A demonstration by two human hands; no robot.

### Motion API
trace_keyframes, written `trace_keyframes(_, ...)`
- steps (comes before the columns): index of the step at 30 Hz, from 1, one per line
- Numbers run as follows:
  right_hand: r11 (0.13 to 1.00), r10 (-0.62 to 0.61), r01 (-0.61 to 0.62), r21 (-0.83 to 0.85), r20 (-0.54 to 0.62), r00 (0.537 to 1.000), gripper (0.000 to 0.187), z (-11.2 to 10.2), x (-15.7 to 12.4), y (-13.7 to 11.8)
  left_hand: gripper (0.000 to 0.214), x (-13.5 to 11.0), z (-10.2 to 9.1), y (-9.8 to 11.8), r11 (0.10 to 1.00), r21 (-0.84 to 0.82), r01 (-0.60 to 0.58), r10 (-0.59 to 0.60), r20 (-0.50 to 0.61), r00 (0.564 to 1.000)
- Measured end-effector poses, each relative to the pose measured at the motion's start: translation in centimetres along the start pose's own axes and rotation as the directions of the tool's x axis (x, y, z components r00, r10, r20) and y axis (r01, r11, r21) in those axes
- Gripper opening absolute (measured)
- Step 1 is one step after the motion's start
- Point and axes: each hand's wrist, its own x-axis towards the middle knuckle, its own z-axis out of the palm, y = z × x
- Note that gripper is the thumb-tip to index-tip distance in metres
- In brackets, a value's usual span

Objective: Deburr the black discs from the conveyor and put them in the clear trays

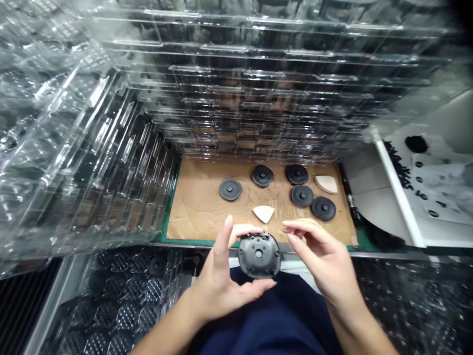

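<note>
Nicely, your left hand (219,288) grips the dark plastic disc (258,255) firmly between thumb and fingers, above the edge of the cardboard (192,219), while your open right hand (325,261) hovers just beside it, leaving the disc's face visible.

Stacked clear trays (258,98) block far side, left; passage over cardboard sheet (199,217), between black discs (302,195).

Left hand (216,288) beside right hand (327,259)
</note>
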Motion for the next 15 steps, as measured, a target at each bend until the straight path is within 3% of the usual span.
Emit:
trace_keyframes(3, 0.959, 0.089, -0.140, 0.246, 0.207, 0.974, 0.018, -1.0, 0.0, -1.9, 0.107, 0.0, 0.0, 0.3, 0.999, 0.048, -0.016, 0.015, 0.031, 0.999)
trace_keyframes(7, 0.868, 0.137, -0.353, 0.348, 0.517, 0.845, 0.016, -1.5, 0.5, -3.3, 0.103, -0.1, 0.1, 0.8, 0.997, 0.015, 0.072, -0.073, 0.054, 0.996)
trace_keyframes(11, 0.813, 0.153, -0.459, 0.360, 0.628, 0.763, 0.013, -1.9, 0.8, -3.8, 0.100, -0.2, 0.4, 1.5, 0.977, -0.105, 0.187, -0.175, 0.108, 0.979)
trace_keyframes(15, 0.763, 0.157, -0.513, 0.393, 0.657, 0.738, 0.014, -2.1, 0.8, -4.3, 0.096, -0.1, 0.6, 2.4, 0.937, -0.192, 0.293, -0.260, 0.181, 0.949)
